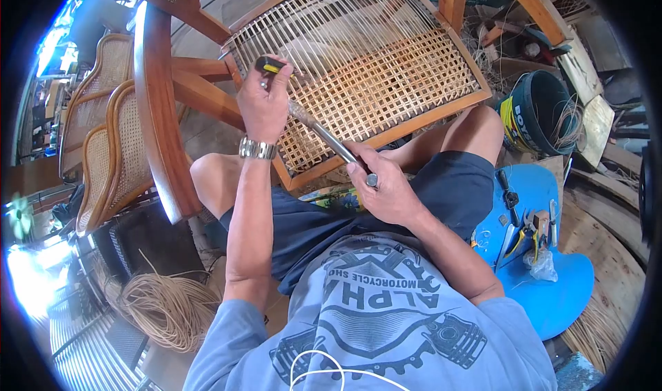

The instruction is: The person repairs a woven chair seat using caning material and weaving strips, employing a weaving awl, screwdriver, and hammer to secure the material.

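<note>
1. Cane seat (372, 81) rests against the person's knees, in a brown wooden frame (414, 125). Part of it is woven into small squares. The far part has only long straight strips.
2. The left hand (264, 105) is up at the near left side of the seat. It is closed tight around a tool with a black and yellow handle (267, 65). A silver watch (257, 149) is on that wrist.
3. The right hand (386, 191) is lower, just by the near edge of the frame. It is closed around a metal rod (331, 143).
4. The rod slants up from the right hand to the left hand. Its top end is just under the left hand. I cannot tell if the rod touches the tool.
5. A blue stool (545, 301) stands to the person's right. Pliers and other small tools (527, 225) lie on it.
6. A dark bucket (534, 112) stands past the stool, with thin strands inside.
7. A coil of cane strands (165, 308) lies on the floor to the person's left.
8. More cane chairs (110, 136) stand to the left, near a curved wooden piece (155, 115).
</note>
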A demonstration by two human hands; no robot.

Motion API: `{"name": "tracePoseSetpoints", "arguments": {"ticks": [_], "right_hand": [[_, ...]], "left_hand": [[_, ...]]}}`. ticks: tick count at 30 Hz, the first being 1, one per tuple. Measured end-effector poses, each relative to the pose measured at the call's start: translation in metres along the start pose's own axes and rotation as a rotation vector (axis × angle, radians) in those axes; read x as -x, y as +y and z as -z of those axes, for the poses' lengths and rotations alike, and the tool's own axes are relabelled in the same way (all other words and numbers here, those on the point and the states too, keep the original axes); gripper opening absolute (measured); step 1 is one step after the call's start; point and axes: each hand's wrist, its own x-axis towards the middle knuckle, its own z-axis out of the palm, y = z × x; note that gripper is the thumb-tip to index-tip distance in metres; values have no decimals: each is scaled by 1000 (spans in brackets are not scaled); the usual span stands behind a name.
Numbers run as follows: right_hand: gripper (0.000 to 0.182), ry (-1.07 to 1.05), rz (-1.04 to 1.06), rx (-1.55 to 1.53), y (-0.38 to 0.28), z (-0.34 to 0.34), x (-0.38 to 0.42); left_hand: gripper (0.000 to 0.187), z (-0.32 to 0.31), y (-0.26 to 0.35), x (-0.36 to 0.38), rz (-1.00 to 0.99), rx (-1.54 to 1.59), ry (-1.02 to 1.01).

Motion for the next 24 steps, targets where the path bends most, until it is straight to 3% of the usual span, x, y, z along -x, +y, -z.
{"name": "tracePoseSetpoints", "arguments": {"ticks": [6, 8, 12, 16, 20, 24], "right_hand": [[36, 93, 53, 38, 13, 1, -7], [35, 144, 77, 29, 7, 13, 8], [38, 259, -142, -105, 4, 52, 40], [38, 352, -173, -108, 13, 66, 34], [39, 320, -108, -27, 9, 48, 13], [35, 164, -71, -177, 5, 34, -6]], "left_hand": [[19, -1, 2, 1, 64, -21, -56], [20, 9, -3, 1, 6, 127, 18], [20, 16, -9, 1, 29, 164, 78], [20, 1, 4, 8, 106, 89, -13], [20, -5, 14, 9, 86, -12, -90], [18, 0, 21, 9, 136, -2, -79]]}}
